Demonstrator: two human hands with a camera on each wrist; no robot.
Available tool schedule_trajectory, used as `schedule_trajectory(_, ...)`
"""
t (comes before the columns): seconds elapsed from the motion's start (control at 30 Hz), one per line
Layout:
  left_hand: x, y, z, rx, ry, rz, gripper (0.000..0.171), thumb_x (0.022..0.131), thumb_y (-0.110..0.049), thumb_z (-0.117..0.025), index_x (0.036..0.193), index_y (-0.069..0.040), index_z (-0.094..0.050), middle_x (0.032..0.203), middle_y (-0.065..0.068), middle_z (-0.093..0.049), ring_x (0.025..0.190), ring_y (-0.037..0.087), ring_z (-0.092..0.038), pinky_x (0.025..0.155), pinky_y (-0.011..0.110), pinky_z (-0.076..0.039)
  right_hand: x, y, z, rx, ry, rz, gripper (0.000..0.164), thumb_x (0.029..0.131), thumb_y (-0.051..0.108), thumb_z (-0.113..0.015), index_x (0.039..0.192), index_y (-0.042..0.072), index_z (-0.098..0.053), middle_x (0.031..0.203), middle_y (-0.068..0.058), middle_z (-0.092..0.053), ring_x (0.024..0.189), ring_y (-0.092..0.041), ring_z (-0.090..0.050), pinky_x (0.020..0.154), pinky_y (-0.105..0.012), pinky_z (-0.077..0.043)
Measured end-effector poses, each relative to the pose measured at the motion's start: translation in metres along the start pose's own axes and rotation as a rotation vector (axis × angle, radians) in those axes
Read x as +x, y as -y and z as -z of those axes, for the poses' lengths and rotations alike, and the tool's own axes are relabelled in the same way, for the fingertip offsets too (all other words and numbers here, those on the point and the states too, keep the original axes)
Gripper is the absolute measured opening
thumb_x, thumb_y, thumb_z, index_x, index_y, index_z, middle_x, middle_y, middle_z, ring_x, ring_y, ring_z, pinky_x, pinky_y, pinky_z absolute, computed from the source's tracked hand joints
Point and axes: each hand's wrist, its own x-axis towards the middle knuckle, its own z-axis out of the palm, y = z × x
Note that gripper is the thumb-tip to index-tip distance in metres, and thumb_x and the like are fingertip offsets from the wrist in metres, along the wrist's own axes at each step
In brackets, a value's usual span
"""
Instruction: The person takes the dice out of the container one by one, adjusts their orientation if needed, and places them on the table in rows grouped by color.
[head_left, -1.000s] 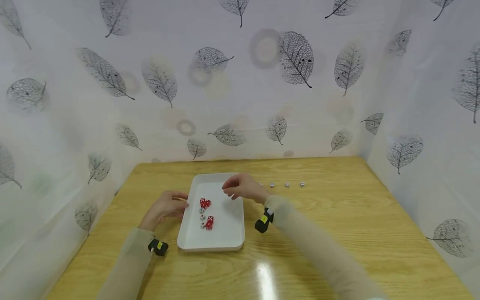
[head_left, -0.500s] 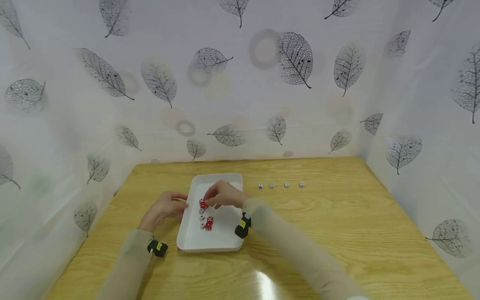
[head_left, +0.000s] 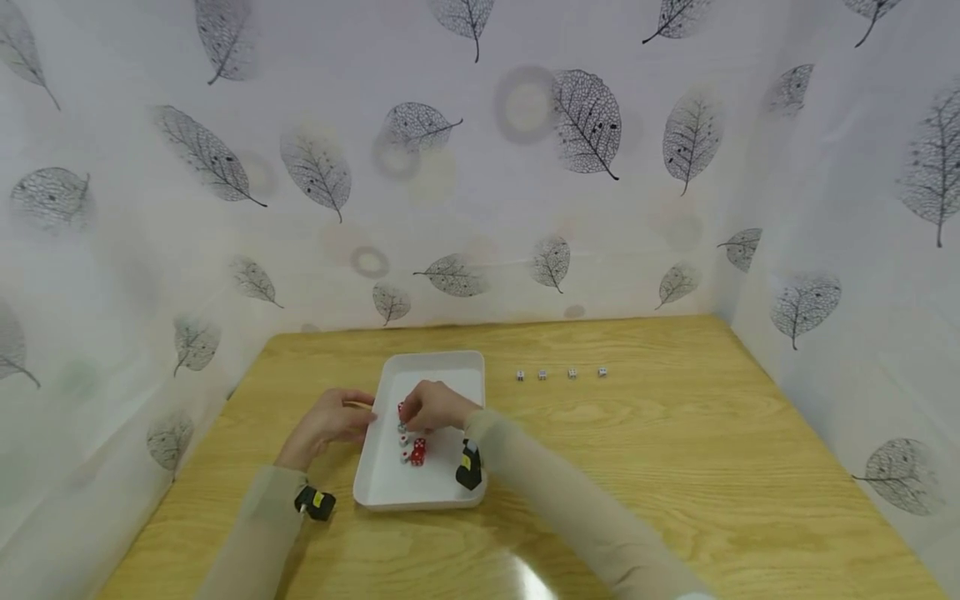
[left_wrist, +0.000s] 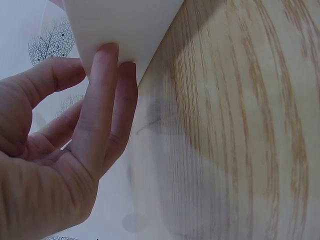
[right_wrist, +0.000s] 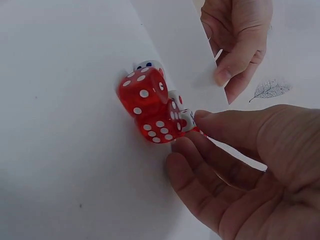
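Observation:
A shallow white tray (head_left: 442,492) lies on the table, its left rim gripped by my left hand (head_left: 330,421). In the left wrist view, the fingers (left_wrist: 102,65) bear on the tray's outer wall (left_wrist: 120,25). My right hand (head_left: 438,406) reaches inside the tray, thumb and fingers closing round a die in a small cluster, mostly hidden by the hand. In the right wrist view, a white die (right_wrist: 187,121) shows at the thumb tip. Nearer stand two red dice (right_wrist: 142,92), touching, with a white die (right_wrist: 149,65) behind them.
Several small white dice, among them one die (head_left: 572,373), form a spaced row on the wooden table (head_left: 675,467), right of the tray. A leaf-patterned white curtain (head_left: 480,208) closes off the back and sides.
My right hand has moved left and down from over the tray's far right to the dice at its left side. My left hand stays at the tray's rim.

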Motion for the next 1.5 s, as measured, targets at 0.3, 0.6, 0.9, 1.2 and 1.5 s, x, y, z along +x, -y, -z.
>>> schedule_trajectory(0.3, -0.002, 0.003, -0.001, -0.014, 0.005, -0.005, 0.045, 0.089, -0.004, -0.066, 0.130, 0.009, -0.053, 0.113, 0.024, -0.066, 0.088, 0.022, -0.069, 0.074, 0.036, -0.062, 0.008, -0.006, -0.008, -0.039, 0.026, 0.019, 0.021, 0.087, 0.000, -0.068, 0.104, 0.011, -0.074, 0.090, 0.000, -0.066, 0.072, -0.010, -0.059, 0.061, -0.019, -0.052)
schedule_trajectory(0.6, 0.002, 0.000, 0.000, -0.017, 0.014, -0.025, 0.045, 0.091, -0.006, -0.065, 0.131, 0.009, -0.052, 0.120, 0.027, -0.062, 0.090, 0.023, -0.069, 0.075, 0.036, -0.062, 0.009, -0.002, -0.006, -0.106, 0.028, 0.052, 0.023, 0.084, 0.000, -0.070, 0.104, 0.011, -0.074, 0.088, 0.002, -0.065, 0.074, -0.010, -0.058, 0.063, -0.019, -0.050)
schedule_trajectory(0.9, 0.002, 0.000, 0.001, -0.017, 0.010, -0.009, 0.045, 0.089, -0.005, -0.067, 0.130, 0.008, -0.054, 0.116, 0.024, -0.063, 0.088, 0.022, -0.069, 0.074, 0.036, -0.062, 0.008, -0.003, -0.007, -0.120, 0.000, 0.046, 0.016, 0.083, 0.004, -0.075, 0.097, 0.011, -0.074, 0.087, 0.003, -0.067, 0.077, -0.008, -0.059, 0.068, -0.018, -0.051)
schedule_trajectory(1.2, 0.000, 0.001, -0.003, -0.011, 0.014, -0.018, 0.045, 0.090, -0.004, -0.066, 0.131, 0.009, -0.052, 0.115, 0.026, -0.064, 0.089, 0.024, -0.070, 0.074, 0.037, -0.062, 0.006, -0.002, -0.009, -0.150, -0.003, 0.019, 0.016, 0.085, 0.008, -0.075, 0.100, 0.010, -0.075, 0.090, 0.002, -0.069, 0.079, -0.008, -0.060, 0.074, -0.020, -0.053)
schedule_trajectory(1.5, 0.000, -0.001, -0.002, -0.011, 0.009, -0.018, 0.046, 0.091, -0.006, -0.066, 0.131, 0.009, -0.052, 0.117, 0.027, -0.063, 0.086, 0.022, -0.070, 0.073, 0.036, -0.062, 0.000, -0.005, 0.005, -0.154, -0.040, 0.045, 0.015, 0.087, 0.015, -0.074, 0.101, 0.012, -0.074, 0.094, 0.002, -0.069, 0.080, -0.008, -0.060, 0.073, -0.021, -0.052)
